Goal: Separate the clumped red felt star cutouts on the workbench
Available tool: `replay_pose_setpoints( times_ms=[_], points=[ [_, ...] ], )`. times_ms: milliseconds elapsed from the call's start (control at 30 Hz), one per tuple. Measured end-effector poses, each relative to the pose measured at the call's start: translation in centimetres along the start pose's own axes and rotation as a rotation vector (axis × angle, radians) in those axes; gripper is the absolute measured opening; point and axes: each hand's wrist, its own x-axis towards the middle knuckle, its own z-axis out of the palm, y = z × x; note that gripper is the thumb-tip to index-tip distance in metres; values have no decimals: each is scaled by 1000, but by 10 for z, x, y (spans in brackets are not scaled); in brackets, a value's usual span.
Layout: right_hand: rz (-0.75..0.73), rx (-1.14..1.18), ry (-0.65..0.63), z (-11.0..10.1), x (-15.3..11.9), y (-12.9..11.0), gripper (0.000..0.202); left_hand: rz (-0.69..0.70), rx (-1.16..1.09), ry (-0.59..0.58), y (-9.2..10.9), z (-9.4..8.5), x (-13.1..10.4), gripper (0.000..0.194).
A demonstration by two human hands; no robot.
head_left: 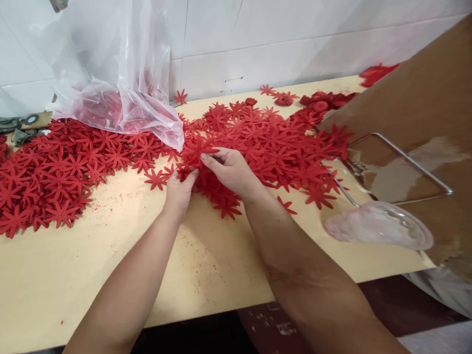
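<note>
In the head view both hands meet over the front of a heap of red flower-shaped cutouts [258, 137]. My right hand [230, 169] pinches a red flower cutout [199, 150] between thumb and fingers; its petals spread out to the left. Just left and lower, my left hand [180, 189] has its thumb and fingers closed on red petals, partly hidden by the hand. Whether these petals belong to the same cutout I cannot tell. A loose red cutout [155, 180] lies on the table left of my left hand.
A second heap of red cutouts [62, 167] covers the left of the table [147, 265]. Behind it a clear plastic bag [121, 73] stands against the white wall [287, 34]. At right are a plastic bowl [409, 226], a bent metal wire [413, 160] and a brown board [416, 103].
</note>
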Motion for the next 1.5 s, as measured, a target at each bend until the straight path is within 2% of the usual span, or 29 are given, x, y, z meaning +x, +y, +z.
replay_pose_setpoints(
  times_ms=[100, 267, 367, 467, 667, 767, 900, 1000, 1167, 1500],
  points=[
    [-14, -25, 113, 0, 2, 1, 21, 7, 7, 46, -4, -1, 3, 14],
    [110, -17, 309, -5, 5, 0, 10, -22, 31, 49, -3, -1, 1, 17],
    [132, -33, 372, -6, 6, -6, 10, 8, 55, -15, 0, 0, -3, 20],
    [124, -21, 375, -6, 5, -9, 16, 25, 73, -107, 4, 1, -6, 23],
    [65, -25, 309, -9, 5, -4, 35, -12, 24, -108, 2, -5, -3, 26],
    [73, -64, 266, -10, 4, -3, 38, 0, 33, -113, 0, -6, -2, 26],
    [53, -122, 148, -9, 0, -8, 35, 5, -1, -104, 3, -2, -5, 22],
    [53, -109, 38, -8, -2, -11, 42, 7, -31, -99, 6, 1, -7, 19],
    [99, -37, -188, -8, -2, -9, 46, -5, -67, -22, 8, 0, -4, 16],
    [76, 96, -229, -10, -2, -10, 40, -49, -173, 77, 10, 3, -3, 6]
  ],
)
